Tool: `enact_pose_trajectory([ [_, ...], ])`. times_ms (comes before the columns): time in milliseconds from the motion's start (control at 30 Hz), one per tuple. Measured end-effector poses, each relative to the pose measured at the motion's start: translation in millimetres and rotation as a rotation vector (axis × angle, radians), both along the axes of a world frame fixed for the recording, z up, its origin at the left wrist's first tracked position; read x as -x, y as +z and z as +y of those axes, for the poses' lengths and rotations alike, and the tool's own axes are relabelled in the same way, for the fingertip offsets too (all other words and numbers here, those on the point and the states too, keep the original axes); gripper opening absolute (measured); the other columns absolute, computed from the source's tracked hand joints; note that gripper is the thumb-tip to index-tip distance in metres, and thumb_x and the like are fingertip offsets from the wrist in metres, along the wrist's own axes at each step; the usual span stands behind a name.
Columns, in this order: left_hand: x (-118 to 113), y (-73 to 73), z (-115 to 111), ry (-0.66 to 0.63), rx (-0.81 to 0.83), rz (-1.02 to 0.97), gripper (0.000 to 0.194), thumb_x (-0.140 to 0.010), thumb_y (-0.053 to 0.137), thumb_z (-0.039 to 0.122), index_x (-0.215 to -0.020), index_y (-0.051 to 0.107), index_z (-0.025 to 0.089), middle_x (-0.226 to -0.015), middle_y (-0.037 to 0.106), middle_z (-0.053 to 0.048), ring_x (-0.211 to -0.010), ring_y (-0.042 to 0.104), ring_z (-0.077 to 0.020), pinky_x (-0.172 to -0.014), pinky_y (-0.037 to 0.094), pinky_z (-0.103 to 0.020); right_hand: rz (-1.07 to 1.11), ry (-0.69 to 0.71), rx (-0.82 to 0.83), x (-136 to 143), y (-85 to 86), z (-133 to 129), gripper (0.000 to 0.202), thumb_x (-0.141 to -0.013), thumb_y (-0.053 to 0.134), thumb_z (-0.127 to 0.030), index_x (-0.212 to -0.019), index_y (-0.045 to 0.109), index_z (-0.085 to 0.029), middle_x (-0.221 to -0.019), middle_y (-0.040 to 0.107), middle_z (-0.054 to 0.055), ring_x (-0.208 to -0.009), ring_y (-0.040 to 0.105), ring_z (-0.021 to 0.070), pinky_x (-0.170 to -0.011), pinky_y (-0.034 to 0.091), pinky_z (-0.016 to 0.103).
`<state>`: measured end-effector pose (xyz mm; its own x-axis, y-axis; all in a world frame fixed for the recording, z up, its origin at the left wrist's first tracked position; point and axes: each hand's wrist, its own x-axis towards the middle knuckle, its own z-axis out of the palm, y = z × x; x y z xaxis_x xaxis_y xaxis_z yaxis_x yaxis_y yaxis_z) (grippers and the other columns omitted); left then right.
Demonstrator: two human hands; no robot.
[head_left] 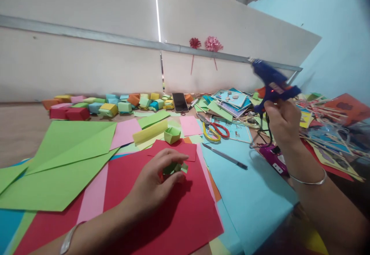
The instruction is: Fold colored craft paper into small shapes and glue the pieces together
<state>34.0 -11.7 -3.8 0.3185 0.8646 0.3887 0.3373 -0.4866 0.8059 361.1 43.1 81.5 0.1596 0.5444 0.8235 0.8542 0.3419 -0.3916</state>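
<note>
My left hand [157,176] curls around a small folded green paper piece [175,168] over a red paper sheet [162,212]; the fingers hide part of the piece. Raised on the right, my right hand [283,120] grips a blue hot glue gun [273,77] by its handle, its nozzle pointing up and left. A small red light glows on the gun, and a black cord hangs below it. Just beyond my left hand stands a small open green paper box [172,135]. Scissors [214,129] with yellow and red handles and a grey pen-shaped cutter [225,156] lie to the right.
Several coloured paper boxes [108,109] line the back by the white panel. A phone [180,103] lies beside them. Large green sheets [66,162] cover the left, blue paper [248,197] the right. A purple power strip [273,158] sits under my right arm, near piled crafts and sticks.
</note>
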Motion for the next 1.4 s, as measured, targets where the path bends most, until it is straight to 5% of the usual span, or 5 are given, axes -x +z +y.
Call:
enact_pose_trajectory([
  [333, 2, 4.8, 7, 0.107, 0.222, -0.187, 0.021, -0.075, 0.067, 0.032, -0.090, 0.075, 0.019, -0.112, 0.062, -0.013, -0.103, 0.063, -0.0305, -0.091, 0.053, -0.047, 0.256, 0.428, -0.110, 53, 7.0, -6, 0.020, -0.087, 0.052, -0.027, -0.094, 0.069, -0.020, -0.092, 0.071, 0.004, -0.081, 0.063, 0.0169, -0.074, 0.049, 0.031],
  [567, 4, 2.3, 8, 0.139, 0.693, -0.463, 0.038, -0.070, 0.079, 0.034, -0.100, 0.065, 0.017, -0.078, 0.071, -0.006, -0.077, 0.071, -0.0251, -0.077, 0.058, -0.043, 0.540, 0.805, 0.589, 80, -29.3, -21, 0.029, -0.080, 0.068, -0.043, -0.097, 0.067, -0.020, -0.080, 0.068, 0.003, -0.061, 0.056, 0.0127, -0.050, 0.043, 0.024],
  [767, 5, 1.8, 10, 0.157, 0.737, -0.501, 0.044, -0.066, 0.082, 0.032, -0.103, 0.065, 0.016, -0.078, 0.075, -0.008, -0.075, 0.073, -0.0247, -0.074, 0.057, -0.038, 0.512, 0.818, 0.968, 79, -35.1, -22, 0.046, -0.069, 0.075, -0.058, -0.093, 0.067, -0.019, -0.080, 0.063, 0.004, -0.066, 0.053, 0.0137, -0.051, 0.041, 0.024],
  [1100, 6, 2.7, 11, 0.129, 0.679, -0.514, 0.054, -0.070, 0.081, 0.032, -0.119, 0.063, 0.018, -0.093, 0.071, -0.007, -0.078, 0.073, -0.0237, -0.075, 0.057, -0.037, 0.197, 1.095, 0.867, 87, -25.0, -29, 0.033, -0.084, 0.065, -0.052, -0.069, 0.061, -0.022, -0.056, 0.045, -0.003, -0.060, 0.045, 0.0134, -0.058, 0.044, 0.026],
  [1400, 5, 3.2, 10, 0.097, 0.594, -0.462, 0.079, -0.075, 0.077, 0.031, -0.144, 0.041, 0.022, -0.101, 0.068, -0.008, -0.079, 0.074, -0.0251, -0.072, 0.059, -0.038, 0.103, 1.079, 1.058, 82, -27.6, -31, 0.049, -0.083, 0.067, -0.047, -0.127, 0.064, -0.026, -0.098, 0.070, 0.004, -0.091, 0.060, 0.0213, -0.078, 0.051, 0.032],
])
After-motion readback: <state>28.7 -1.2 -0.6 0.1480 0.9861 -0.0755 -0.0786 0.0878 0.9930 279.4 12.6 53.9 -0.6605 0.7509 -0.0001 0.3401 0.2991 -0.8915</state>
